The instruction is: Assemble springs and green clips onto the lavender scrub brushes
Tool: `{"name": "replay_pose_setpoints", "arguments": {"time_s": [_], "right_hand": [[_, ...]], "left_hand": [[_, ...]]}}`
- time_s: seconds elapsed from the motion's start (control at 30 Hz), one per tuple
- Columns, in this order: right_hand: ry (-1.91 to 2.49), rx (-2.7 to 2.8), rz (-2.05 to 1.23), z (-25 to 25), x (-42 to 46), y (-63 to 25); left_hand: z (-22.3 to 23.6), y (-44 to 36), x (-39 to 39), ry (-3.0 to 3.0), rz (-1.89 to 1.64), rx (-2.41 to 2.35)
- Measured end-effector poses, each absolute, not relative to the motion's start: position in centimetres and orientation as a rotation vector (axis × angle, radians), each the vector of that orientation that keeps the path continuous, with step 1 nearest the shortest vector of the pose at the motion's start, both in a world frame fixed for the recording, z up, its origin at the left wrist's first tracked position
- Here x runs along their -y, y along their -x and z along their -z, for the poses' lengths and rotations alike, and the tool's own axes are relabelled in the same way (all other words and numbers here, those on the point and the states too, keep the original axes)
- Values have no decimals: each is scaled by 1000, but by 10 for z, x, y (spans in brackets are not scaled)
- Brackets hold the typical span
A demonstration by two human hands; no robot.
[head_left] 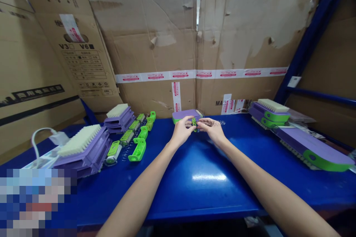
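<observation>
- Seems to be at a fine two-handed step, likely fitting or adjusting a small green part [194, 121] by fingertip.
- Grips that part in a narrow pinch of the left hand [182, 130], between thumb and fingertips.
- Brings the right hand [213, 127] up to the part's other side, with thumb and fingertips drawn close together; cannot tell whether fully closed or what exactly is gripped there.
- Shows a coil spring [221, 122] beside the right fingers; cannot tell whether held or lying behind them.
- Works at the far middle of the blue tabletop [180, 200], just in front of a purple-and-green piece [185, 113].
- To the left, shows a row of metal-and-green parts [127, 137] beside green brackets [138, 150], then purple frames with bristle pads [80, 140].
- To the right, shows purple-and-green brushes [314, 149], partly stacked.
- Calls next, by judgement, for steady left fingertips, a light right touch and close alignment, without letting a small part slip or spring loose.
</observation>
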State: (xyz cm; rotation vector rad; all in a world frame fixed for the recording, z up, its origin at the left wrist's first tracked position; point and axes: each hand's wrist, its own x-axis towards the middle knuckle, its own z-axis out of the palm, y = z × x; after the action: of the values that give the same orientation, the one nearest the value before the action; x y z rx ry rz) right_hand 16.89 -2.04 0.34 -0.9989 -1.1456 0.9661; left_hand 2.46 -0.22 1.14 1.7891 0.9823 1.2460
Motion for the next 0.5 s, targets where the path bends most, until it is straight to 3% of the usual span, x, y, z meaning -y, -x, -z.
{"name": "replay_pose_setpoints", "arguments": {"time_s": [0.3, 0.5], "right_hand": [[970, 1072, -1129, -13, 30, -173], [1073, 1353, -996, -3, 27, -171]], "left_hand": [[-13, -23, 5, -1985, -1266, -1006], [-13, -14, 7, -2281, -887, -1105]]}}
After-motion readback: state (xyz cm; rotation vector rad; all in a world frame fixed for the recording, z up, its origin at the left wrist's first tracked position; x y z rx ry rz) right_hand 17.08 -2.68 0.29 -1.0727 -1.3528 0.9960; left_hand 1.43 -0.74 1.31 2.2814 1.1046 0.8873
